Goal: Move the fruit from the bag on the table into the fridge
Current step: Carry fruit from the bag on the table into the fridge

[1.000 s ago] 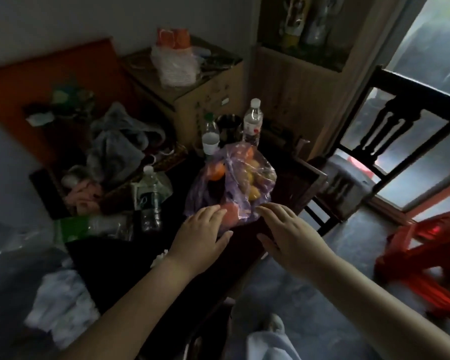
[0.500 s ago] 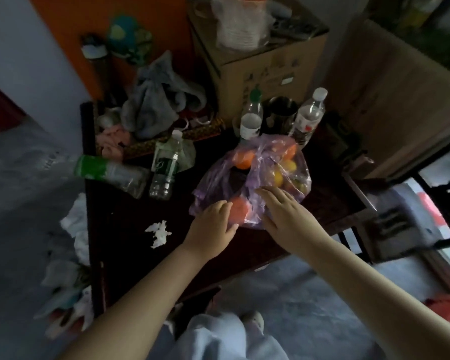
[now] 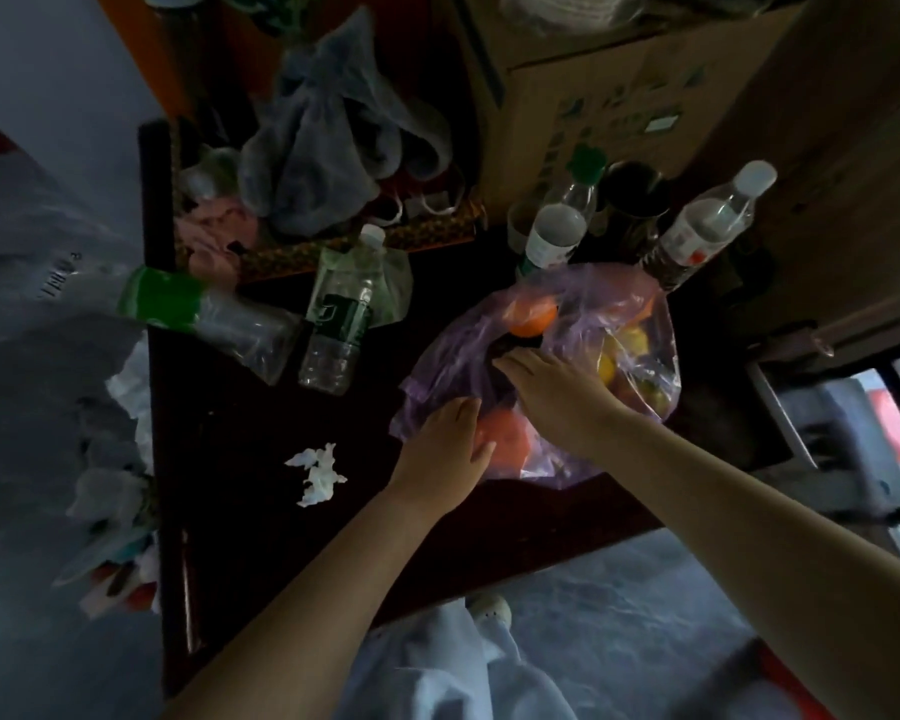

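A thin purple plastic bag of fruit lies on the dark wooden table. Through it show an orange at the top, another orange fruit at the near edge and yellow fruit on the right. My left hand rests on the bag's near left edge beside the near orange, fingers loosely curved. My right hand lies flat on top of the bag's middle, fingers stretched toward the dark opening. Neither hand visibly grips anything. No fridge is in view.
Plastic bottles stand around the bag: one to the left, two behind. A lying bottle, a crumpled tissue, a grey cloth and a cardboard box crowd the table. A chair stands right.
The view has tilted down and closer over the table. My right hand slid forward onto the top of the bag; my left hand stays at its near edge.
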